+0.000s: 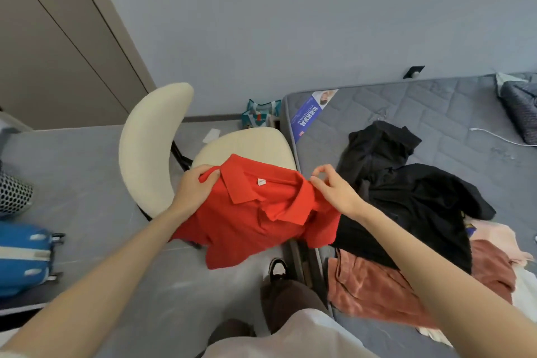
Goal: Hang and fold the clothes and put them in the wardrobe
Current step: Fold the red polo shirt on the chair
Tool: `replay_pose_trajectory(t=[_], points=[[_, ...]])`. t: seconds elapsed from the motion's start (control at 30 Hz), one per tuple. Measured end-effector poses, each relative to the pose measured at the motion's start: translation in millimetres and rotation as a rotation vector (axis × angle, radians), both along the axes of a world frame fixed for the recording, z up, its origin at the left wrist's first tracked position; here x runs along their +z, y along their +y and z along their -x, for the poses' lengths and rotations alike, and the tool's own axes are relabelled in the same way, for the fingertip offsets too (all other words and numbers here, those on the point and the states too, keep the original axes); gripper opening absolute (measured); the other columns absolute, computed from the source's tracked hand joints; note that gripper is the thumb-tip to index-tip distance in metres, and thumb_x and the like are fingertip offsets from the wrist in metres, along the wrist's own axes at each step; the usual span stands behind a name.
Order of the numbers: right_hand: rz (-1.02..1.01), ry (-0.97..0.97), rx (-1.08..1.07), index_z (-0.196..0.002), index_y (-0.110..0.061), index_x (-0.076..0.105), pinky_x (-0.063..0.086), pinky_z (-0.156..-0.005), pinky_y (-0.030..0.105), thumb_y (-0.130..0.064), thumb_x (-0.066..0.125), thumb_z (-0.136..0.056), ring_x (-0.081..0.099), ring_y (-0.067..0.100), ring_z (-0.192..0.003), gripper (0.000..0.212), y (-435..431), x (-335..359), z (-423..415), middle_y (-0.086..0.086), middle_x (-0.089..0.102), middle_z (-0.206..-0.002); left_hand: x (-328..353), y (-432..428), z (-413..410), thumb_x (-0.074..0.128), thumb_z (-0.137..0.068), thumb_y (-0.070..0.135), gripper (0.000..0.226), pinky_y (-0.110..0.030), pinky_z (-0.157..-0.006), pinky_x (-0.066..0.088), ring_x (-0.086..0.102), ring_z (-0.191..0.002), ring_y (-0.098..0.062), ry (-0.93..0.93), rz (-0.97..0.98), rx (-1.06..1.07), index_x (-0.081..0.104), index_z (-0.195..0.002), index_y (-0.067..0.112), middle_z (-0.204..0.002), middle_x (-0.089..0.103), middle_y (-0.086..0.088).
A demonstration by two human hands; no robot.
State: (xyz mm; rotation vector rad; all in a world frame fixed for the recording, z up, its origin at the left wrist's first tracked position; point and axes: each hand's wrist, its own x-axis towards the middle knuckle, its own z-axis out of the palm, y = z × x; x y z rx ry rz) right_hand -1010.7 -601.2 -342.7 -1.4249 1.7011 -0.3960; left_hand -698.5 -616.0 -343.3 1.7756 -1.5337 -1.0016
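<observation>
A cream upholstered chair is set beside a grey quilted mattress. A blue hard-shell suitcase is laid on the floor.

The red collared polo shirt is matt, fine-grained knit cloth. The cream curved-back chair at eleven o'clock wears nubbly matt fabric, the grey mattress at two o'clock quilted cloth, the blue suitcase at eight o'clock glossy plastic.

Red polo shirt is hanging up in the air, collar on top, white tag showing, kinda bunched. Black clothes are lying crumpled on the mattress, a rust-pink piece poking out from under them.
</observation>
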Motion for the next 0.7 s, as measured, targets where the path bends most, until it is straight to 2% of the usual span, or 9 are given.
replay_pose_trajectory(t=[0.1,0.13,0.2,0.27,0.33,0.37,0.5,0.6,0.7], points=[[-0.025,0.137,0.257,-0.120,-0.045,0.047,0.039,-0.089,0.031,-0.059,0.063,-0.081,0.052,0.015,-0.090,0.044,-33,-5,12,-0.005,0.046,-0.097,-12,-21,7,0.053,-0.096,0.017,0.022,-0.010,-0.075,0.033,0.054,-0.096,-0.010,-0.019,-0.017,0.080,0.068,-0.110,0.008,-0.103,0.064,0.003],[0.012,0.237,0.340,-0.122,-0.041,0.049,0.040,-0.091,0.033,-0.057,0.065,-0.080,0.052,0.016,-0.091,0.048,-45,-8,15,-0.005,0.044,-0.098,-15,-29,9,0.053,-0.097,0.016,0.023,-0.009,-0.076,0.033,0.053,-0.096,-0.010,-0.019,-0.018,0.100,0.068,-0.111,0.007,-0.103,0.063,0.002],[0.091,0.350,0.412,-0.117,-0.027,0.058,0.041,-0.090,0.037,-0.044,0.061,-0.089,0.053,0.022,-0.089,0.033,-66,-15,17,-0.003,0.044,-0.092,-21,-42,11,0.053,-0.097,0.016,0.022,-0.004,-0.071,0.033,0.053,-0.095,-0.011,-0.015,-0.024,0.129,0.067,-0.110,0.007,-0.100,0.062,0.004],[0.090,0.344,0.393,-0.094,-0.021,0.061,0.041,-0.086,0.039,-0.038,0.050,-0.097,0.057,0.029,-0.089,0.021,-86,-21,14,0.002,0.051,-0.087,-28,-55,10,0.053,-0.097,0.016,0.021,-0.001,-0.067,0.034,0.055,-0.092,-0.010,-0.014,-0.026,0.124,0.068,-0.109,0.008,-0.098,0.062,0.005],[0.061,0.341,0.374,-0.073,-0.025,0.050,0.041,-0.085,0.040,-0.039,0.042,-0.100,0.059,0.030,-0.088,0.032,-107,-29,9,0.003,0.061,-0.083,-36,-72,7,0.053,-0.097,0.019,0.020,0.000,-0.068,0.036,0.057,-0.091,-0.009,-0.011,-0.050,0.119,0.068,-0.107,0.011,-0.097,0.064,0.006],[0.038,0.339,0.356,-0.072,-0.026,0.050,0.040,-0.087,0.040,-0.041,0.040,-0.101,0.060,0.030,-0.089,0.034,-119,-34,8,0.002,0.065,-0.083,-42,-82,5,0.053,-0.097,0.021,0.020,-0.001,-0.069,0.036,0.057,-0.090,-0.008,-0.010,-0.067,0.120,0.068,-0.107,0.013,-0.097,0.064,0.006],[0.002,0.388,0.305,-0.100,-0.020,0.064,0.032,-0.088,0.037,-0.043,0.035,-0.102,0.059,0.031,-0.101,0.037,-167,-64,-3,0.006,0.070,-0.100,-70,-129,-5,0.053,-0.096,0.024,0.014,-0.002,-0.069,0.037,0.058,-0.084,0.001,0.000,-0.109,0.118,0.067,-0.101,0.024,-0.094,0.065,0.012],[0.034,0.414,0.237,-0.100,-0.019,0.064,0.030,-0.083,0.037,-0.042,0.036,-0.102,0.059,0.036,-0.102,0.036,-204,-88,-17,0.010,0.070,-0.101,-96,-167,-14,0.052,-0.097,0.024,0.016,-0.009,-0.074,0.039,0.060,-0.092,-0.006,0.037,-0.164,0.107,0.067,-0.102,0.026,-0.095,0.065,0.014],[0.025,0.444,0.164,-0.106,-0.022,0.067,0.032,-0.086,0.038,-0.043,0.038,-0.101,0.060,0.037,-0.103,0.036,-238,-113,-29,0.012,0.070,-0.101,-122,-203,-22,0.051,-0.098,0.023,0.018,-0.007,-0.073,0.038,0.059,-0.093,-0.006,0.019,-0.213,0.067,0.068,-0.103,0.025,-0.095,0.064,0.016]])
